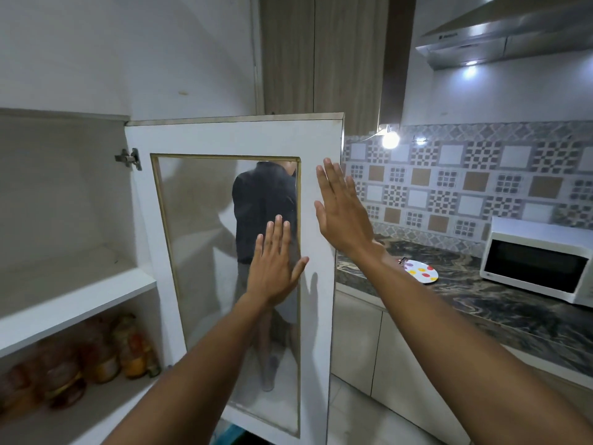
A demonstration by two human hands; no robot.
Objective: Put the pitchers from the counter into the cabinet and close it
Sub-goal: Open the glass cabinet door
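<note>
Cabinet door (321, 149) ajar; left hand (272, 268) flat on its glass, right hand (343, 207) flat near its free edge, both spread, gripping nothing.

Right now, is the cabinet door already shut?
No: the cabinet door stands swung open, with the left hand flat on its glass and the right hand by its free edge.

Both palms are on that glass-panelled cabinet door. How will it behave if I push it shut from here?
The cabinet door hangs on a metal hinge at its left edge, so it should swing stiffly, not flex. The left hand lies on the glass pane, probably fragile; the right hand on the white frame looks the safer push point.
</note>
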